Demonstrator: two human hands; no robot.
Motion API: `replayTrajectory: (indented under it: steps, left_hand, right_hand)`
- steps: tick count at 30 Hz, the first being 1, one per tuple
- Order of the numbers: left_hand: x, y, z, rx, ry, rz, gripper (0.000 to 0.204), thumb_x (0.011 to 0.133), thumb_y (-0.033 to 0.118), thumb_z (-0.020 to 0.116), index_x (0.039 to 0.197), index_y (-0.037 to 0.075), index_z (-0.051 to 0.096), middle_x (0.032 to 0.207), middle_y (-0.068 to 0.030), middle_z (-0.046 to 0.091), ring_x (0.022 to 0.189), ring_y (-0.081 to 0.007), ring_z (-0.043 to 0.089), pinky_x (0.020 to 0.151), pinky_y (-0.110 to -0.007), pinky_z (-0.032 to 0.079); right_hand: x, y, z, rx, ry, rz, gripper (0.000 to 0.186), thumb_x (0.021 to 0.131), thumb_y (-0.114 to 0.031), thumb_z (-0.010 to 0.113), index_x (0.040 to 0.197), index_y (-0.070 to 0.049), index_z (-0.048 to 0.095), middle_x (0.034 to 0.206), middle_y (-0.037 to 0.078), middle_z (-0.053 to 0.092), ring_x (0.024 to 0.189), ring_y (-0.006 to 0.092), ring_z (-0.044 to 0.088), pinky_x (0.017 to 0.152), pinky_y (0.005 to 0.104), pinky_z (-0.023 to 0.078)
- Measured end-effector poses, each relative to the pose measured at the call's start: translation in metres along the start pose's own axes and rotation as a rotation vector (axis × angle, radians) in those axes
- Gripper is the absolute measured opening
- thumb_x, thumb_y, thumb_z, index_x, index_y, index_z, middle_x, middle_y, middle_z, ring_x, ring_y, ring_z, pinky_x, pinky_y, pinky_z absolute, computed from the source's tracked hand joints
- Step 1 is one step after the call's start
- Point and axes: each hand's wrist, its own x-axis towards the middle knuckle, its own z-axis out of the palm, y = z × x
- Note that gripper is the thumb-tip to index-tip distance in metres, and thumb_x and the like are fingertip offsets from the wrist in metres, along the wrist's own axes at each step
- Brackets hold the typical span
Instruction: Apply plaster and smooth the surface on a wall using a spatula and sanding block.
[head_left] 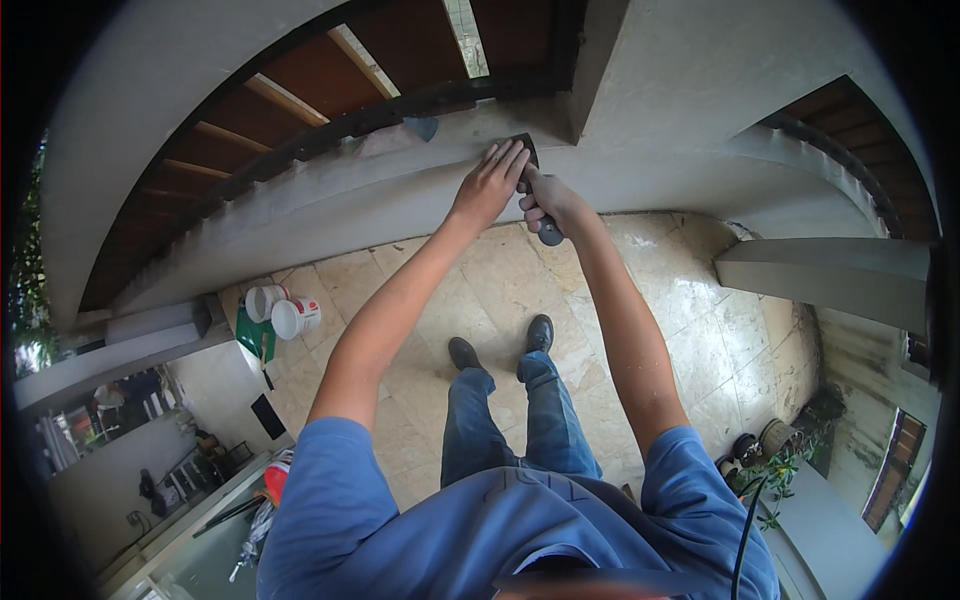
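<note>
At left, two white buckets (295, 318) stand on the tiled floor (430, 320). The left hand (488, 188) lies flat, fingers extended, over the head of a dark hand tool (531, 152) (its exact kind is unclear). The tool's long axis runs from beside the pale wall (400, 200) back toward the person, slanting rightward. The right hand (556, 200), nearer its butt, grips the handle.

From afar, I see a dark-grey tool (550, 234) at the pale-grey wall (640, 180), beige tiles (440, 290) below it, reddish-brown slats (318, 75) above.
</note>
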Motion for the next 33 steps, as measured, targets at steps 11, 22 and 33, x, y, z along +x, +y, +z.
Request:
replayTrajectory:
  steps: [11,22,33]
  left_hand:
    - [-0.007,-0.014,-0.001,0.076,0.032,-0.096,0.039,0.075,0.003,0.05,0.114,-0.005,0.046,0.117,-0.0203,0.05,0.112,-0.0332,0.047,0.092,-0.036,0.043]
    - [-0.006,-0.017,-0.001,0.156,-0.071,-0.004,0.043,0.075,0.002,0.049,0.118,-0.002,0.045,0.121,-0.0186,0.048,0.114,-0.0324,0.046,0.091,-0.035,0.043]
    - [0.018,-0.031,0.01,0.216,-0.064,0.035,0.043,0.076,0.008,0.053,0.116,-0.005,0.045,0.119,-0.0202,0.049,0.113,-0.0311,0.048,0.089,-0.033,0.045]
  right_hand:
    - [0.017,-0.012,0.015,0.12,-0.138,0.112,0.036,0.095,-0.039,0.026,0.074,-0.012,0.035,0.049,-0.006,0.028,0.035,0.005,0.022,0.032,0.0195,0.021]
    - [0.014,-0.009,0.011,0.221,-0.196,0.122,0.035,0.095,-0.04,0.027,0.073,-0.014,0.034,0.05,-0.007,0.027,0.036,0.0025,0.021,0.031,0.017,0.018]
    - [0.033,-0.019,0.003,0.324,-0.165,0.151,0.034,0.095,-0.042,0.027,0.074,-0.015,0.034,0.05,-0.008,0.024,0.036,0.003,0.021,0.032,0.0171,0.016]
